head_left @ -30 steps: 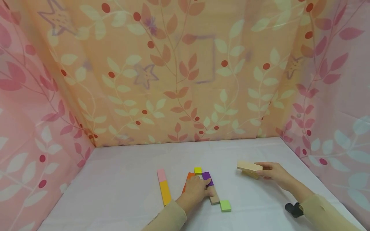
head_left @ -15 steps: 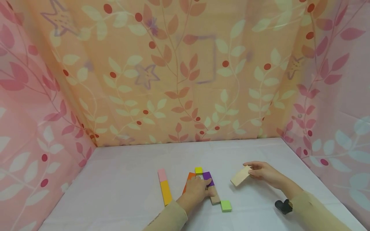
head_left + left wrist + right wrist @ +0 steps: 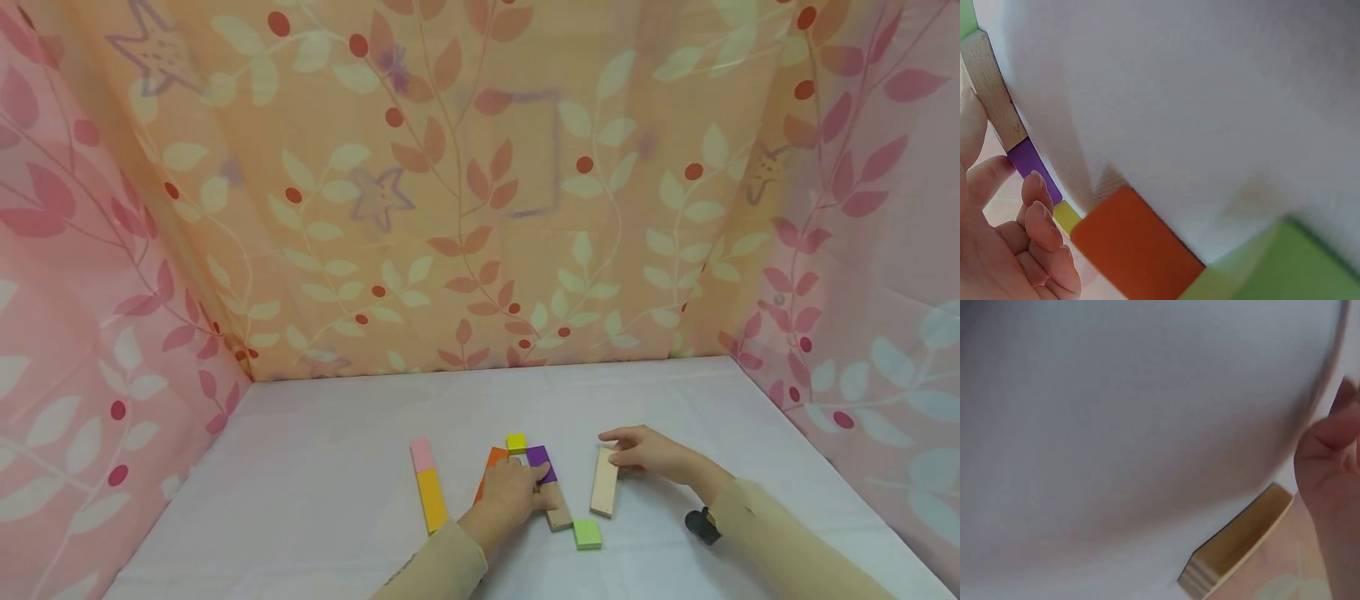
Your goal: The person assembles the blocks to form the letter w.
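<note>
My right hand [image 3: 652, 454] pinches a pale wooden block [image 3: 603, 483] near its far end, thumb on its side. In the right wrist view a wooden block [image 3: 1241, 540] shows at the lower middle, beside the right hand [image 3: 1335, 450]. My left hand [image 3: 510, 500] rests over a group of blocks. Thumb and index finger touch a wooden block [image 3: 994, 90] and a purple block [image 3: 1038, 169], while the other fingers curl loosely. A yellow block [image 3: 517, 443] tops the group, and an orange block [image 3: 1138, 244] and a green block [image 3: 1297, 269] run down the other side, partly hidden.
A light green block [image 3: 587, 534] sits at the near end of the wooden one. To the left lie a pink block [image 3: 422, 454] and an orange-yellow block [image 3: 432, 500] end to end. Patterned curtains [image 3: 450, 250] enclose the white table [image 3: 315, 467].
My right hand has moved left with the pale wooden block and turned it from crosswise to nearly lengthwise, beside the group. The left hand has stayed in place.
</note>
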Demonstrator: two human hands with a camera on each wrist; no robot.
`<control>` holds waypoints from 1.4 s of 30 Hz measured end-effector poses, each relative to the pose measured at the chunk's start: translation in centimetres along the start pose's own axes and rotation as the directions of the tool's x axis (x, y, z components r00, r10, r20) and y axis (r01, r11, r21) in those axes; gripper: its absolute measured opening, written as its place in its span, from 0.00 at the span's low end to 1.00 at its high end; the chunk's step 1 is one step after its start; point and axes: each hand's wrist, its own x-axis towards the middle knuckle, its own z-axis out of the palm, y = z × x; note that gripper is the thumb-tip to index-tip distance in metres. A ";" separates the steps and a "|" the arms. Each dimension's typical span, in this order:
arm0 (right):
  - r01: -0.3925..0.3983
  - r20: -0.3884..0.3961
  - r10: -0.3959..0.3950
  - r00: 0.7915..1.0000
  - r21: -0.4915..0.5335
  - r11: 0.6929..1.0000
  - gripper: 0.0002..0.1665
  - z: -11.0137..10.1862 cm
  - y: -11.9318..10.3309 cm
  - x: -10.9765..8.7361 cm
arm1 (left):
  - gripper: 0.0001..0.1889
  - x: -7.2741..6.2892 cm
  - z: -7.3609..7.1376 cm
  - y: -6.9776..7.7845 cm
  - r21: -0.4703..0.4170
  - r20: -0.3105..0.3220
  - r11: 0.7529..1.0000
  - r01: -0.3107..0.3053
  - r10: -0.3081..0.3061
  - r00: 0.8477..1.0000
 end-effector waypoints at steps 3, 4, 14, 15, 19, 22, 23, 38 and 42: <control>0.014 -0.053 -0.018 0.998 -0.081 0.997 0.29 0.7 0.0 0.1 | 0.30 0.0 0.0 0.1 -0.001 0.002 1.000 -0.011 0.011 1.000; 0.024 -0.068 -0.031 0.997 -0.111 0.994 0.29 0.9 0.0 0.1 | 0.30 0.0 0.0 0.1 -0.005 0.002 1.000 -0.013 0.013 1.000; -0.038 -0.183 0.008 0.983 -0.162 0.986 0.33 2.3 -0.3 -1.4 | 0.30 0.1 0.1 0.1 -0.030 -0.006 0.999 -0.020 0.020 1.000; -0.054 -0.194 0.022 0.981 -0.159 0.986 0.32 2.4 -0.3 -1.5 | 0.30 0.1 0.0 0.1 -0.030 -0.007 0.999 -0.020 0.020 1.000; -0.100 -0.227 0.064 0.972 -0.152 0.983 0.26 2.8 -0.5 -1.3 | 0.30 0.0 -0.1 0.1 -0.025 -0.004 0.999 -0.020 0.020 1.000; -0.132 -0.243 0.093 0.965 -0.147 0.980 0.23 2.9 -0.7 -1.1 | 0.30 0.0 -0.1 0.1 -0.012 -0.011 1.000 -0.018 0.018 1.000; -0.137 -0.243 0.097 0.965 -0.153 0.979 0.23 3.0 -0.7 -1.1 | 0.30 0.0 -0.1 0.1 -0.012 -0.011 1.000 -0.016 0.016 1.000; -0.071 -0.133 0.055 0.990 -0.119 0.990 0.21 2.5 -0.4 -1.2 | 0.30 -0.1 0.2 -0.3 -0.022 -0.041 0.999 -0.030 0.029 0.999; -0.064 -0.114 0.051 0.992 -0.112 0.992 0.22 2.5 -0.5 -1.3 | 0.30 -0.1 0.3 -0.3 -0.026 -0.045 0.999 -0.032 0.031 0.999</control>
